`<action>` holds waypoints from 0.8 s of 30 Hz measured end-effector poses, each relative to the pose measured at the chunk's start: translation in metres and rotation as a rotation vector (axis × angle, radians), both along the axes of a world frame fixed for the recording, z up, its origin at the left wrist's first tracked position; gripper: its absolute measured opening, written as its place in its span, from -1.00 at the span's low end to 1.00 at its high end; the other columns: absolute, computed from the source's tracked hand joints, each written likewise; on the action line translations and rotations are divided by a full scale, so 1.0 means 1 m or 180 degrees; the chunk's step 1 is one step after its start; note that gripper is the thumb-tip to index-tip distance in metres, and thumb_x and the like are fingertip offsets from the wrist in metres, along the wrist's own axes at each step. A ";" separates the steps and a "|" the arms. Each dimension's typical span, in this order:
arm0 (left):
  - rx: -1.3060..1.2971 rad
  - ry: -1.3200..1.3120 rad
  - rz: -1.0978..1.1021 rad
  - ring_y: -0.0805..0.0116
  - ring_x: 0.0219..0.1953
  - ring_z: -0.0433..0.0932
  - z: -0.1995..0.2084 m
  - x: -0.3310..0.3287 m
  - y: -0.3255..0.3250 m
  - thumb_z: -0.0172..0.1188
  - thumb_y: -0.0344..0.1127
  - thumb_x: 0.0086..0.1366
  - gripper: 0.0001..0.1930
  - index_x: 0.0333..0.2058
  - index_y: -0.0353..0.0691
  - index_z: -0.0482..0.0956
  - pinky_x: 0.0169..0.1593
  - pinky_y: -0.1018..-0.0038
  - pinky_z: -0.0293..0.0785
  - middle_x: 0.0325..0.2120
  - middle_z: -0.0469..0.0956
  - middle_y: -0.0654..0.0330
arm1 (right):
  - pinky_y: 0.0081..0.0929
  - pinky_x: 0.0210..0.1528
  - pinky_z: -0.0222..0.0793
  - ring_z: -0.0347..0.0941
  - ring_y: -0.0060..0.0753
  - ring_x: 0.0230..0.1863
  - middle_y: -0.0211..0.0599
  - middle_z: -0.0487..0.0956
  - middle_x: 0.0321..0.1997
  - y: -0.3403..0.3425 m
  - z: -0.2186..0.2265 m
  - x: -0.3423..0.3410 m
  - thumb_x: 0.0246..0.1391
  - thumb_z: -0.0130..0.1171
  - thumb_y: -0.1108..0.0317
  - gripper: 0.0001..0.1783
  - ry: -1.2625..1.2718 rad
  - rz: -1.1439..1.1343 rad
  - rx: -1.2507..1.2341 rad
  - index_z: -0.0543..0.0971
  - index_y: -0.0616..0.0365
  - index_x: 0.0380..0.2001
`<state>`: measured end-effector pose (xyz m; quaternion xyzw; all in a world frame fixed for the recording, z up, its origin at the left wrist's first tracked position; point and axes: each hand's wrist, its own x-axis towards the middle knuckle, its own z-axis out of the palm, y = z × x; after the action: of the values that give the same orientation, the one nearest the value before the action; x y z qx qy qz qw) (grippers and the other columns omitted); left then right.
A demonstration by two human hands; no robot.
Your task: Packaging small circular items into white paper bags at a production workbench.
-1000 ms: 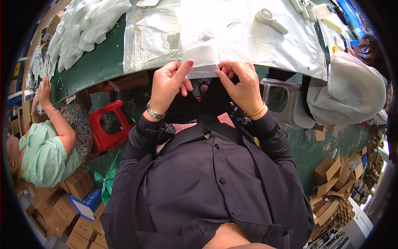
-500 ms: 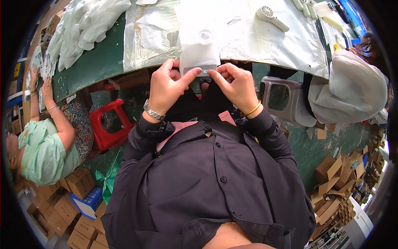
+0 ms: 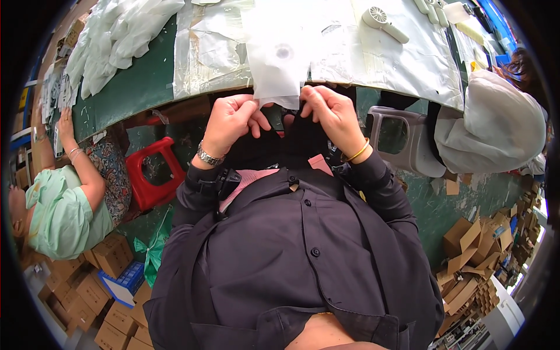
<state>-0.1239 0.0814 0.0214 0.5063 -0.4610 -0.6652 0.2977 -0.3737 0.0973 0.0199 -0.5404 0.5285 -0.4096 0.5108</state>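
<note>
A translucent white plastic bag (image 3: 274,81) lies over the table's front edge, its near end hanging toward me. A round greyish shape shows faintly through it; what it is I cannot make out. My left hand (image 3: 232,119) pinches the bag's near left corner between thumb and forefinger, the other fingers curled loosely below. At the near right edge, my right hand (image 3: 333,115) has thumb and forefinger closed on the bag's side. A pale handheld fan (image 3: 385,24) rests on the table to the right, apart from both hands.
Plastic sheeting (image 3: 338,64) covers the middle of the green table (image 3: 134,96). Crumpled white bags (image 3: 119,41) are heaped at left, and more pale fans (image 3: 431,10) lie far right. Co-workers sit at both sides. A red stool (image 3: 154,175), a grey stool (image 3: 402,140) and cardboard boxes (image 3: 114,256) stand around.
My hands have moved apart, from fingertips close together at the middle of the bag's near edge to its two sides. The bag's near end now looks looser and slightly wrinkled.
</note>
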 end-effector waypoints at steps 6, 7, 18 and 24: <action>-0.0042 -0.0031 0.0170 0.53 -0.60 0.59 -0.002 0.010 -0.002 0.01 -0.30 0.57 -0.65 -0.03 -0.44 0.71 -0.57 0.69 0.24 -0.44 0.76 0.02 | -0.73 -0.37 0.34 0.47 -0.80 -0.41 -0.51 0.67 -0.40 -0.003 -0.014 -0.007 0.46 0.25 0.26 -0.74 -0.0075 0.0260 0.0113 0.72 0.27 -0.15; -0.0048 -0.0011 0.0163 0.53 -0.60 0.59 -0.002 0.011 -0.002 0.00 -0.30 0.57 -0.65 -0.03 -0.44 0.71 -0.57 0.69 0.25 -0.44 0.76 0.02 | -0.73 -0.36 0.34 0.47 -0.80 -0.40 -0.51 0.68 -0.40 -0.005 -0.015 -0.010 0.45 0.27 0.27 -0.75 -0.0223 0.0238 0.0171 0.72 0.27 -0.15; -0.0294 0.0165 0.0516 0.52 -0.60 0.59 -0.006 0.021 0.002 0.01 -0.27 0.57 -0.64 -0.08 -0.44 0.71 -0.56 0.69 0.26 -0.44 0.76 -0.01 | -0.75 -0.34 0.35 0.48 -0.81 -0.40 -0.53 0.66 -0.42 -0.012 -0.004 -0.009 0.41 0.31 0.31 -0.79 -0.0435 0.0156 0.0307 0.73 0.27 -0.19; 0.0079 0.0553 0.0690 0.57 -0.65 0.54 0.011 0.025 0.002 0.15 -0.11 0.58 -0.61 -0.22 -0.38 0.72 -0.58 0.69 0.20 -0.55 0.72 0.08 | -0.69 -0.36 0.32 0.45 -0.78 -0.42 -0.55 0.64 -0.45 0.000 0.004 -0.016 0.33 0.38 0.36 -0.86 0.0335 0.0480 -0.0179 0.71 0.24 -0.22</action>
<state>-0.0987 0.0835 0.0327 0.4973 -0.3678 -0.6761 0.4004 -0.3899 0.0970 0.0239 -0.6135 0.5007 -0.3557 0.4963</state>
